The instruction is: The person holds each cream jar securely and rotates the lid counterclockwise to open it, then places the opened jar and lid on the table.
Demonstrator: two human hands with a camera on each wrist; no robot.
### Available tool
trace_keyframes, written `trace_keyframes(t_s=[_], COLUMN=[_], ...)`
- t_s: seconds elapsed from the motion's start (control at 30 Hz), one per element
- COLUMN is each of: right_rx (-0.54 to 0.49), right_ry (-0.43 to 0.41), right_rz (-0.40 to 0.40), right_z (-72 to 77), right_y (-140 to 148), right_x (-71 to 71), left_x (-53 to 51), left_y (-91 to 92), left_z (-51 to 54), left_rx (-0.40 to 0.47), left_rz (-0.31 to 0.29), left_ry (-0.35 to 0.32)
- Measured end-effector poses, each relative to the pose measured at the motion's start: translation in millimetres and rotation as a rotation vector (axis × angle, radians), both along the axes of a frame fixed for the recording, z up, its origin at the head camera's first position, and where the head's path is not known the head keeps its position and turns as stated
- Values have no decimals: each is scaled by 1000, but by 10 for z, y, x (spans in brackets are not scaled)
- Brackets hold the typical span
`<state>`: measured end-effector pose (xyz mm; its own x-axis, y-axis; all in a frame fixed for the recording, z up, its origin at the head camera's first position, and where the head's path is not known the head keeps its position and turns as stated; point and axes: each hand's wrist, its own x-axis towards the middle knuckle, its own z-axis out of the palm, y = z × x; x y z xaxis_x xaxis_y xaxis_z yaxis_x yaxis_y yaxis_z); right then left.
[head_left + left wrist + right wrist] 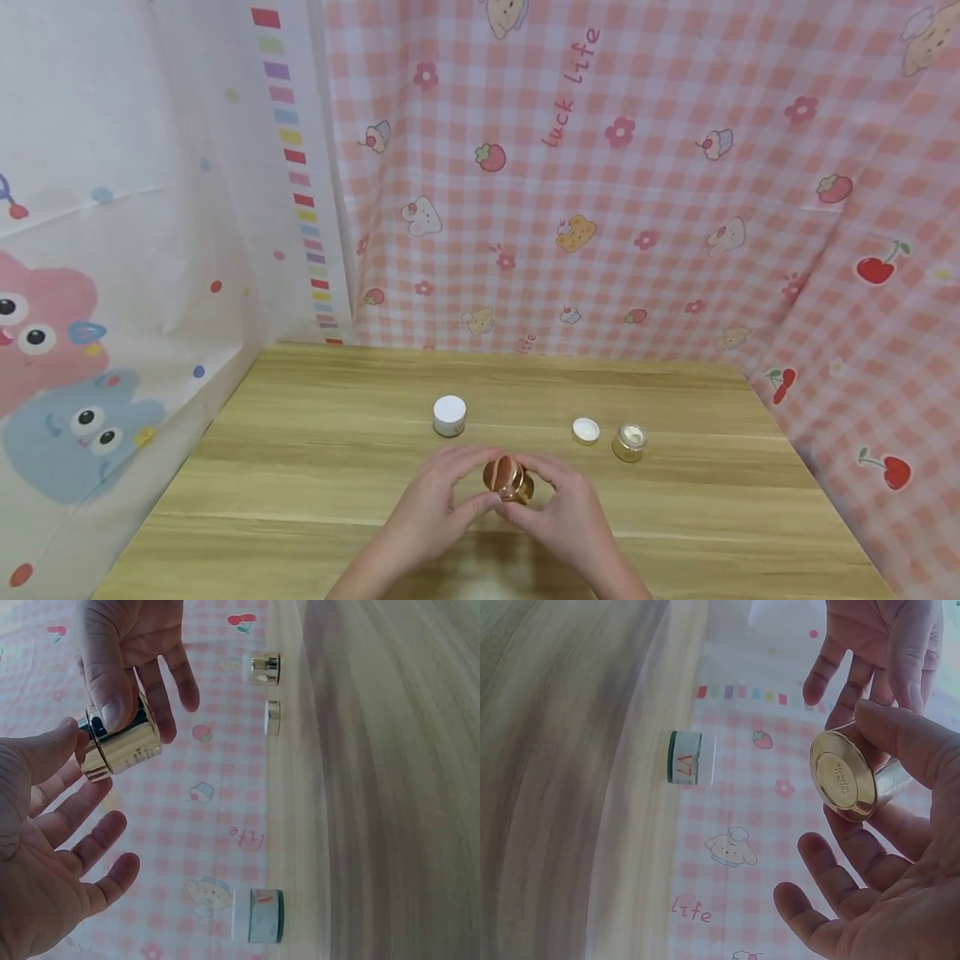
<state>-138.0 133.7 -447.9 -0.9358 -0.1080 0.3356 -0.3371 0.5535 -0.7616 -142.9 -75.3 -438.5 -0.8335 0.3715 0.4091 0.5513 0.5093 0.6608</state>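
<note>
A shiny gold jar [519,486] is held tilted between both hands above the table. In the left wrist view, the left hand [56,847] pinches the jar's lid [95,760] between thumb and fingers, while the right hand [135,652] grips the gold body [136,744]. From the right wrist view, the jar's round base [843,777] with small print faces the camera, the right hand [900,862] around the body and the left hand [885,645] beyond it. Lid and body touch; whether the lid is loose I cannot tell.
A white-lidded jar [449,416] stands behind the left hand on the wooden table [300,467]. To the right lie a small white lid [585,431] and an uncovered gold jar [629,442] with pale contents. Patterned cloths [525,200] hang behind and at the sides.
</note>
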Motion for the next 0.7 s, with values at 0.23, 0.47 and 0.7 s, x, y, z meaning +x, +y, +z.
trace_keyframes(t_s=[0.23,0.47,0.7], right_rx=[13,23,14], right_ry=[5,35,31], right_rz=[8,7,14], right_z=[5,-22,-24], right_y=[-5,-4,1], right_x=[-2,-15,-17], left_x=[-5,-10,6], left_y=[11,34,33], left_z=[-7,-48,-58], left_rx=[14,32,50], left_rz=[-7,27,38], left_ry=[35,50,-19])
